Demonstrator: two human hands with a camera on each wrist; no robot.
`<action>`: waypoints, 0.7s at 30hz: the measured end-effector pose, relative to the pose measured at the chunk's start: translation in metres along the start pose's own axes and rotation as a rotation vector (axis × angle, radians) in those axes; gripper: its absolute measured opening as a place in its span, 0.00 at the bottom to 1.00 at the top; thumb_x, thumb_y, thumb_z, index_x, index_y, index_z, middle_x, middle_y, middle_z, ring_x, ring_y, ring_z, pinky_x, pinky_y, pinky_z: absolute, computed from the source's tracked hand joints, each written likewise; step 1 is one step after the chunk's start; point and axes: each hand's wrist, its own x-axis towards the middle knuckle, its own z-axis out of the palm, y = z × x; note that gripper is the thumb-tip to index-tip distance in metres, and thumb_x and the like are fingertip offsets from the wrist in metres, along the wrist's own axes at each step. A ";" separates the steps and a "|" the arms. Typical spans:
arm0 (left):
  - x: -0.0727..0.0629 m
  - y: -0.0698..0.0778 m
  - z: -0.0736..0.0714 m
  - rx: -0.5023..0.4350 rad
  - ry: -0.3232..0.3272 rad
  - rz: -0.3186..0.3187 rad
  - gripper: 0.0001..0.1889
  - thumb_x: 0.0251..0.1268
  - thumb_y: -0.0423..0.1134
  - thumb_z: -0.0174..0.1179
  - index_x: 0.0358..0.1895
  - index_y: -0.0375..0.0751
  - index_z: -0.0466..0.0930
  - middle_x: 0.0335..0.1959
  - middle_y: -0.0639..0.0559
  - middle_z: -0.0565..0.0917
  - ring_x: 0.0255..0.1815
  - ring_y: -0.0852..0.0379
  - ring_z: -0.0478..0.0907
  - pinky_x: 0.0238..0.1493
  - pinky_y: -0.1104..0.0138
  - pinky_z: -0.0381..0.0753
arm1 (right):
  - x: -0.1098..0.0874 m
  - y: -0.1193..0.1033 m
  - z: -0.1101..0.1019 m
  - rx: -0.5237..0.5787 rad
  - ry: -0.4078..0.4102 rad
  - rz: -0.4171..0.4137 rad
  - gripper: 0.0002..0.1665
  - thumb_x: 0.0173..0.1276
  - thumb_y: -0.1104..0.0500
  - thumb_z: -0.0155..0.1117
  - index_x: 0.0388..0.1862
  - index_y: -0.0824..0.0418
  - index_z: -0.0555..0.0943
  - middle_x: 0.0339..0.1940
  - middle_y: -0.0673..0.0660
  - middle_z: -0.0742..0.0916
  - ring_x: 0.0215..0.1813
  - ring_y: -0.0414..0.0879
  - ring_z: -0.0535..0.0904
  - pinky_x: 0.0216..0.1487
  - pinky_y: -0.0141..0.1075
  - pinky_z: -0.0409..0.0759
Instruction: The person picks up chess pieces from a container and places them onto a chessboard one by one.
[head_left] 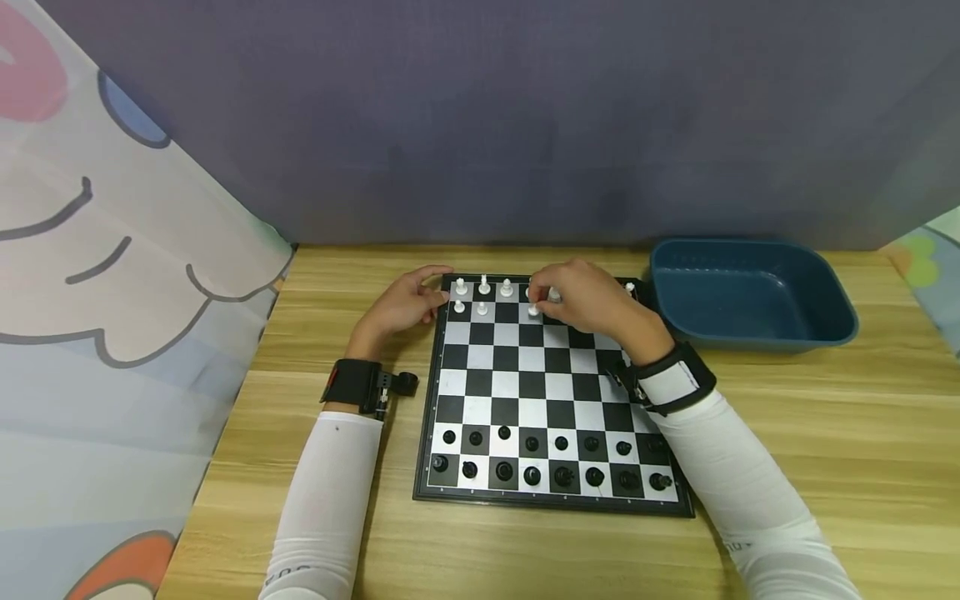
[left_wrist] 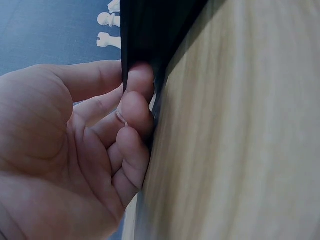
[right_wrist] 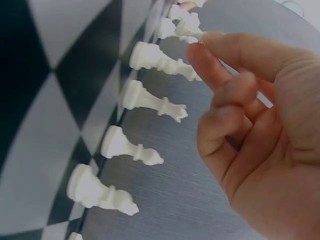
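A black-and-white chessboard (head_left: 520,358) lies on the wooden table. At its far left corner my left hand (head_left: 403,302) grips the edge, thumb over the rim; the left wrist view shows the fingers (left_wrist: 135,107) curled against the board's side. Over the far rows, my right hand (head_left: 583,300) pinches a small white pawn (head_left: 533,311) between thumb and index finger, close above the second row. Two other white pawns (head_left: 482,308) stand to its left. Behind them runs a row of taller white pieces (head_left: 507,288), partly hidden by the right hand.
Black chess pieces (head_left: 504,471) fill two rows on the near side of the board. A dark blue plastic bin (head_left: 757,340) stands at the board's far right corner. Behind the table (head_left: 825,433) rises a grey-blue panel (head_left: 480,125).
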 end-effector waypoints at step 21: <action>0.000 0.000 0.001 0.002 -0.001 -0.001 0.29 0.76 0.39 0.59 0.77 0.56 0.66 0.28 0.49 0.79 0.27 0.54 0.75 0.32 0.67 0.78 | 0.000 0.001 0.002 -0.026 -0.031 0.052 0.05 0.70 0.58 0.70 0.44 0.52 0.88 0.42 0.49 0.91 0.41 0.46 0.84 0.42 0.45 0.80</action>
